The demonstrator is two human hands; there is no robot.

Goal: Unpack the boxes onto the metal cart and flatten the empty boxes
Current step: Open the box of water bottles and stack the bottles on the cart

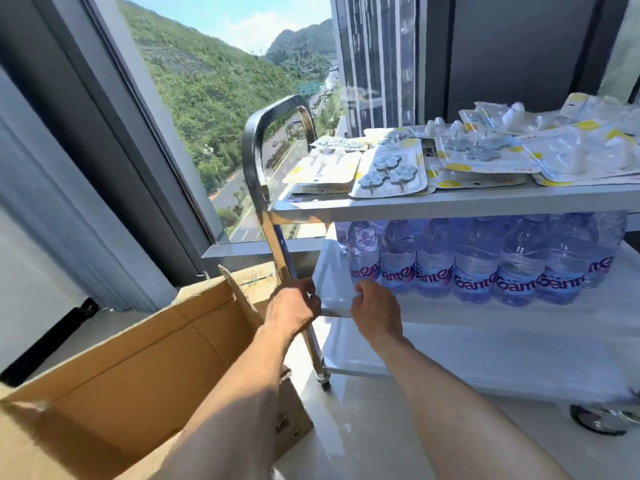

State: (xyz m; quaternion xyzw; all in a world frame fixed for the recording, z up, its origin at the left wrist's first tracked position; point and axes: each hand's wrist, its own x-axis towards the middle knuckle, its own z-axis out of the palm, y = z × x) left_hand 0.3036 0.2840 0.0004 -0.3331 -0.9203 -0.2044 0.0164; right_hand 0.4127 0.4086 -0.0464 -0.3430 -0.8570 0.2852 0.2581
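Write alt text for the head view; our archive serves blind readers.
A person's left hand grips a metal cart's upright while the right hand reaches toward water bottles on its middle shelf. Packaged hooks cover the top shelf; an open cardboard box stands at left.

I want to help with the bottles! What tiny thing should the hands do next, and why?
Probably nudge the end water bottle further in on the middle shelf. The right hand sits right at its base with fingers curled near it, while the left hand is at the cart post. The cardboard box looks empty, so flattening likely comes after.
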